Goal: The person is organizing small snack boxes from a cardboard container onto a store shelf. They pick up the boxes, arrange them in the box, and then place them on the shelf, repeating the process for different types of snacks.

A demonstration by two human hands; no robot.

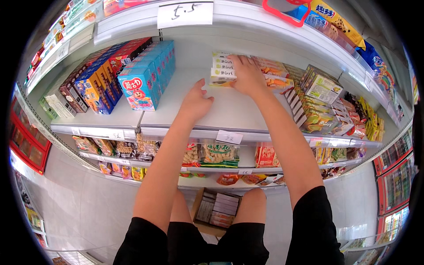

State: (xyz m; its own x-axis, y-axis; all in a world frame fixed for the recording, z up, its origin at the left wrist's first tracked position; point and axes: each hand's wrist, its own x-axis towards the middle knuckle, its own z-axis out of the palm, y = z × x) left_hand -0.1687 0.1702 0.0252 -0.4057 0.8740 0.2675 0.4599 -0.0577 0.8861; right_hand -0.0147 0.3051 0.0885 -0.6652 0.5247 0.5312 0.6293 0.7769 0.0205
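My right hand rests on several flat snack boxes lying stacked near the back of the white metal shelf. Its fingers reach over their top and near side; whether they grip cannot be told. My left hand is over the bare shelf just left of the stack, touching nothing, its fingers apart. A row of upright blue snack boxes stands to its left. Right of the stack are more packed boxes, some tilted, with green boxes among them.
A cardboard carton with packed boxes sits on the floor between the knees. Bagged snacks fill parts of the lower shelves. The upper shelf's edge juts out overhead, with a red plastic frame on it. Red-framed cabinets stand at the right.
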